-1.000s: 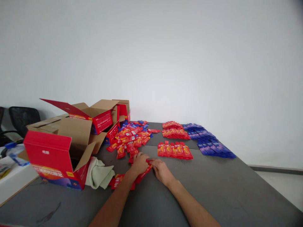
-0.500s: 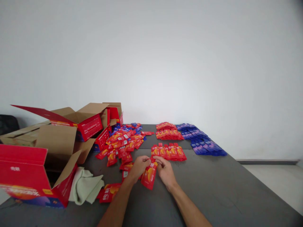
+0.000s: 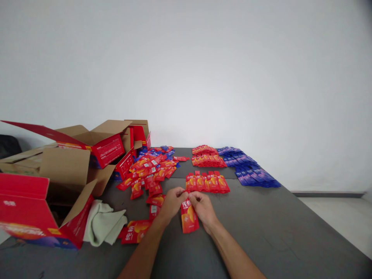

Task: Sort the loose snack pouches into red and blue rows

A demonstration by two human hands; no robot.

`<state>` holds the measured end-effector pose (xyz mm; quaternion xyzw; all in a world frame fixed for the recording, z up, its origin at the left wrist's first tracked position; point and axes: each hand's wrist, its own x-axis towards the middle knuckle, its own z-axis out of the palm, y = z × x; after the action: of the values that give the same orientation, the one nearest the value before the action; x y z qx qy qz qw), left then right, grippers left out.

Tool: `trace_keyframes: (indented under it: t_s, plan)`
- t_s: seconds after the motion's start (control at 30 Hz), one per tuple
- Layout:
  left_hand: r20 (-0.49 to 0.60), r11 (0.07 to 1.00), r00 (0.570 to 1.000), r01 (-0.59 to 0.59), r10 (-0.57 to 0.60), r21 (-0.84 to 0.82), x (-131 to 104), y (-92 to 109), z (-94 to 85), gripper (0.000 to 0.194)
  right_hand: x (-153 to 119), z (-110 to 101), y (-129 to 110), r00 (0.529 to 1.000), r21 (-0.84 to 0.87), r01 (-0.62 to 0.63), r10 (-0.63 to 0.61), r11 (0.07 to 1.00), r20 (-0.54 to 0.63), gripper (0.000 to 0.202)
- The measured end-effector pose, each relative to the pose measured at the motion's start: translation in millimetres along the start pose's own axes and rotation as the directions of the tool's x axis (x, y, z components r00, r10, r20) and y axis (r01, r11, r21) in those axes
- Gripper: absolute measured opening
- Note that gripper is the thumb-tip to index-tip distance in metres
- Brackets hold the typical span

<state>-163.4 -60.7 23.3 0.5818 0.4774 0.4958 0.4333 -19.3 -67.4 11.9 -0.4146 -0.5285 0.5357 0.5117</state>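
Head view: the left hand [image 3: 172, 203] and right hand [image 3: 205, 209] pinch the top of a red packet [image 3: 190, 219] at the counter's [image 3: 247, 228] near middle. It looks light, soft and slippery; its top seems best to hold.

Packing area, open cartons [image 3: 107, 151], stacked pouches [image 3: 207, 183]

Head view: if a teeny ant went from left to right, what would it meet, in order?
Near box → cloth → left hand → held red pack → right hand → blue packs.
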Motion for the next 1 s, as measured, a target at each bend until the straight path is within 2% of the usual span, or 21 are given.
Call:
trace_keyframes:
  t_s: [0.13, 0.23, 0.37, 0.47, 0.63, 0.77, 1.0]
  plan:
    - [-0.023, 0.98, 0.993, 0.114, -0.12, -0.165, 0.7, -7.6, 3.1, 0.026, -2.3, 3.7, -1.4, 0.999, 0.146, -0.032, 0.026, 0.989, 0.047, 0.038]
    - [-0.005, 0.959, 0.987, 0.153, -0.159, -0.238, 0.8, -10.5, 4.9, 0.028, -2.2, 4.4, -0.9, 0.998, 0.216, -0.037, 0.024, 0.976, 0.062, 0.035]
    - [-0.056, 0.998, 0.997, 0.056, -0.058, -0.034, 0.6, -9.0, 5.6, 0.037, -0.4, 2.1, 3.5, 0.999, 0.211, -0.046, 0.049, 0.976, -0.008, 0.034]
    - [-0.067, 0.992, 0.998, 0.011, -0.002, 0.124, 0.6, -7.7, 5.6, 0.042, 0.7, 1.0, 6.9, 0.997, 0.201, -0.049, 0.06, 0.978, -0.048, 0.035]
    - [-0.113, 0.994, 0.993, -0.012, 0.024, 0.112, 1.5, -10.9, 5.8, 0.04, -2.2, 2.9, 2.2, 0.998, 0.229, -0.065, 0.066, 0.971, 0.0, 0.039]
    - [-0.217, 0.998, 0.976, -0.015, 0.028, 0.061, 1.9, -12.4, 5.2, 0.038, -5.8, 2.5, -4.7, 0.993, 0.17, -0.109, 0.099, 0.979, 0.068, 0.044]
    - [-0.317, 0.971, 0.94, -0.051, 0.125, 0.232, 2.0, -8.4, 8.0, 0.037, -3.6, 1.6, -1.7, 0.998, 0.158, -0.06, 0.054, 0.986, 0.043, 0.047]
